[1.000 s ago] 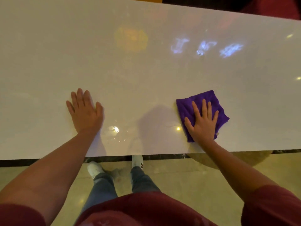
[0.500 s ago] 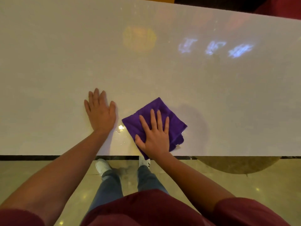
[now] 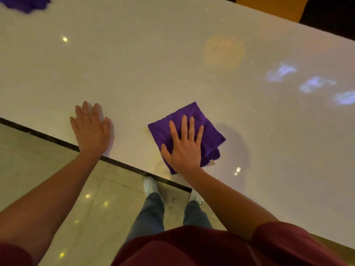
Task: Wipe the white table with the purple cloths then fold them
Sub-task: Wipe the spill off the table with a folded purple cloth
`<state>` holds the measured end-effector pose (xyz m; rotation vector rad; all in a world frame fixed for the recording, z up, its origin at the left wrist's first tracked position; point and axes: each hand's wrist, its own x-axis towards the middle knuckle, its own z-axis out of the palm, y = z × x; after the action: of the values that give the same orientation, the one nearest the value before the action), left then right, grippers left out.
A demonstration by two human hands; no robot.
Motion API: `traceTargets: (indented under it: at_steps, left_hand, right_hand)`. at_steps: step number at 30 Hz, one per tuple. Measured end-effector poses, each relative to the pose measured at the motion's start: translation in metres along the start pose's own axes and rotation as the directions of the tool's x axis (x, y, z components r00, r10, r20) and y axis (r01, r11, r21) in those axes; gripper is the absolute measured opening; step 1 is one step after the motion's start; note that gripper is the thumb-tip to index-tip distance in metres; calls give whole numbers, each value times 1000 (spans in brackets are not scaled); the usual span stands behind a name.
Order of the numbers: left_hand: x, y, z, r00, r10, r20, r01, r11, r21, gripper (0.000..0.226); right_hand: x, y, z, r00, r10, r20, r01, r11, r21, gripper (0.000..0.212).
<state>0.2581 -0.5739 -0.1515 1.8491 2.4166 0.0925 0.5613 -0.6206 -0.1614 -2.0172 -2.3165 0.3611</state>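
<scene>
A folded purple cloth (image 3: 203, 123) lies flat on the glossy white table (image 3: 172, 60), close to the near edge. My right hand (image 3: 183, 148) presses down on it with the palm flat and the fingers spread. My left hand (image 3: 91, 129) rests flat on the bare table to the left of the cloth, fingers apart and holding nothing. A second purple cloth (image 3: 25, 3) lies crumpled at the far left corner of the view, partly cut off and blurred.
The table's dark near edge (image 3: 124, 166) runs diagonally across the view. Below it are a shiny beige tiled floor (image 3: 48, 169) and my legs with white shoes (image 3: 150, 186). A yellow object (image 3: 269, 6) stands beyond the far edge.
My right hand slid the cloth leftward along the near edge from the right side toward my left hand. The view has tilted, and a second cloth now shows at the top left.
</scene>
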Motion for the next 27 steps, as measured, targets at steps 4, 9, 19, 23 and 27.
traceTargets:
  at_steps: [4, 9, 19, 23, 27]
  left_hand:
    - [3, -31, 11, 999, 14, 46, -15, 1000, 24, 71]
    - [4, -33, 5, 999, 3, 42, -5, 999, 45, 71]
    - [5, -43, 11, 1000, 13, -18, -14, 996, -85, 73]
    - [5, -47, 11, 999, 21, -46, -27, 991, -128, 79]
    - [5, -45, 3, 997, -66, -26, 56, 959, -279, 81]
  right_hand:
    - [42, -52, 5, 1000, -8, 3, 8, 1000, -11, 83]
    - [76, -92, 5, 1000, 27, -13, -27, 999, -40, 82]
    - [137, -155, 7, 998, 58, -10, -59, 993, -99, 81]
    - [120, -165, 13, 999, -28, -29, 26, 997, -78, 79]
    - [39, -150, 25, 986, -165, 15, 166, 984, -66, 80]
